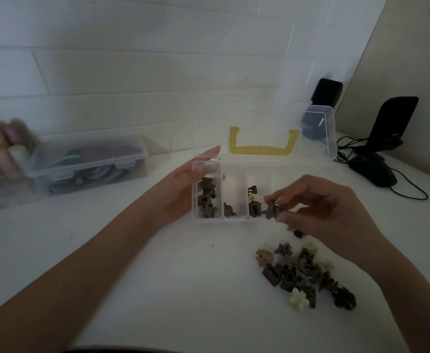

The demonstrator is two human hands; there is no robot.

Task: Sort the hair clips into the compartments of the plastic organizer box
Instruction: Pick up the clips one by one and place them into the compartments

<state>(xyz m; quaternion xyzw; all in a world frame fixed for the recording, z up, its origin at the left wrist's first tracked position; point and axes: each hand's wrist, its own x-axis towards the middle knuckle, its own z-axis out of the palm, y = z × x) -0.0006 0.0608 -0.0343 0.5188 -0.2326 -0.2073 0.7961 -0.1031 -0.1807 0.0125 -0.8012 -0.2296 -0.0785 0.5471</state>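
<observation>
left hand fingers gripping organizer box left wall, right hand fingers pinching dark hair clip at box front, clip pile on desk

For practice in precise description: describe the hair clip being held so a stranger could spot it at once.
Find the clear organizer box, lid open. At its near edge the right hand pinches one dark brown clip. Unlike the loose pile nearby, it alone is hand-held.

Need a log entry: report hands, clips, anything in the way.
Left hand grips left end of box. Right hand pinches dark clip by its front edge. Clip pile on table; nothing blocking.
</observation>
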